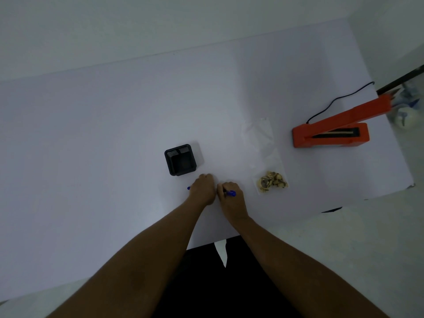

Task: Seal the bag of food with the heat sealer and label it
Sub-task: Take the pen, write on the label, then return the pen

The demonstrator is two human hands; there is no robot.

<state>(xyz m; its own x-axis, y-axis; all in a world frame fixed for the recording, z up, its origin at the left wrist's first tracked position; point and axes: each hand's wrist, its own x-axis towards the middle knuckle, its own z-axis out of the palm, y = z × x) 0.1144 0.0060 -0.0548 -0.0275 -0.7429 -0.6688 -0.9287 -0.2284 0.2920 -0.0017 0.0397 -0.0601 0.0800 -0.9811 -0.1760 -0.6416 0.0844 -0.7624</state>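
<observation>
Two hands meet knuckle to knuckle low on the white table (91,138). The left hand (203,189) is curled over a blue pen (188,188), and only the pen's end shows, poking out on that hand's outer side. The right hand (230,196) has its fingers wrapped round a short blue piece (230,193) with a dark end. I cannot tell whether that piece is the cap or part of the same pen.

Just beyond the left hand's knuckles stands a square black holder (181,159), upright, near the hand but apart from it. Near the right hand's outer side lies the clear bag (261,138), flat on the table, with the food (273,181) bunched in its near end and touched by neither hand. Well beyond the bag, far from both hands, sits the orange heat sealer (330,134). Its arm is raised, and a black cord (339,97) trails away from it.
</observation>
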